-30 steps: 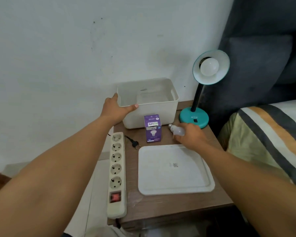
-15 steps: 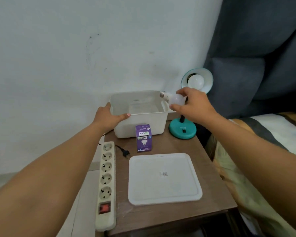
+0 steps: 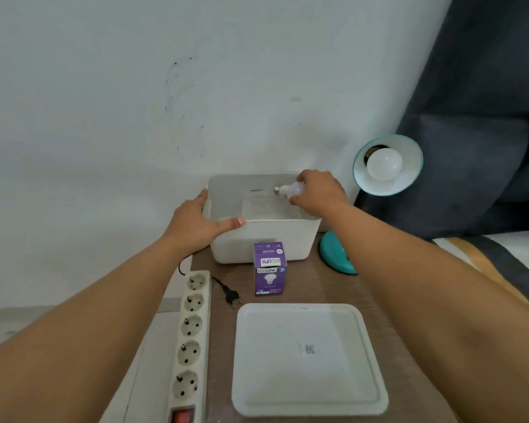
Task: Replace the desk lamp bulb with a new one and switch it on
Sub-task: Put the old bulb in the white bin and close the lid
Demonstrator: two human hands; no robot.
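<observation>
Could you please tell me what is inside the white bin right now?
The right hand holds a bulb over the white bin. The floor shows nothing else; the near wall hides its front strip.

Small brown wooden nightstand point(image 3: 315, 288), pretty crowded. White plastic bin point(image 3: 260, 242) at the back edge by the wall, teal lamp base point(image 3: 336, 257) at the back right corner. Purple bulb box point(image 3: 270, 270) stands just in front of the bin. White lid point(image 3: 309, 358) lies flat near the front edge. Power strip point(image 3: 190, 343) runs along the left edge, with a loose black plug point(image 3: 231, 296) beside it.
</observation>
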